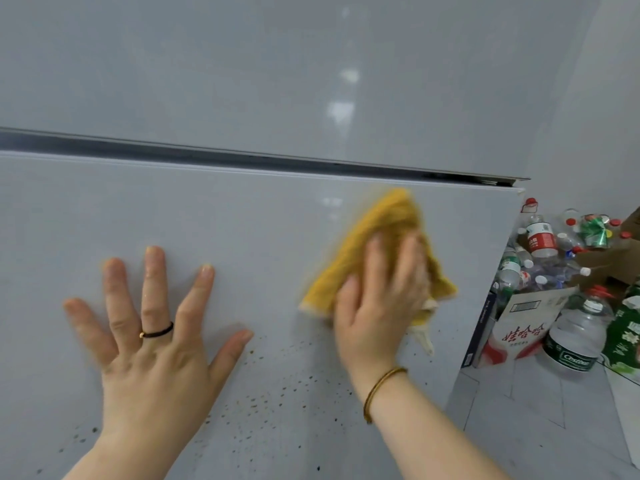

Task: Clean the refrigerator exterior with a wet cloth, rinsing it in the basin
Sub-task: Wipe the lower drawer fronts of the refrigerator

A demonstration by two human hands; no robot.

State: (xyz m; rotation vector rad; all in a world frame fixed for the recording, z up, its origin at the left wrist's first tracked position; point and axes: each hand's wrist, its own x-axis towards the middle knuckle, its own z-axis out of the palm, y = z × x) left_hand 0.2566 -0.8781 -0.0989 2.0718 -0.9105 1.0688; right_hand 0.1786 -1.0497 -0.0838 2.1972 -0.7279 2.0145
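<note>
Cloth [381, 220]: one, under right hand [381, 299]; left hand [152, 334] flat.

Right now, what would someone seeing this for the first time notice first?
A mustard-yellow woven cloth, right of centre, pressed against the pale grey refrigerator door by the right hand. The left hand lies spread flat on the door beside it, and brown specks dot the door below both hands.

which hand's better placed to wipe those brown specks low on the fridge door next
Right. The right hand presses the yellow cloth flat on the door, just above the brown specks. The left hand lies spread and bare on the door, holding no cloth.
</note>
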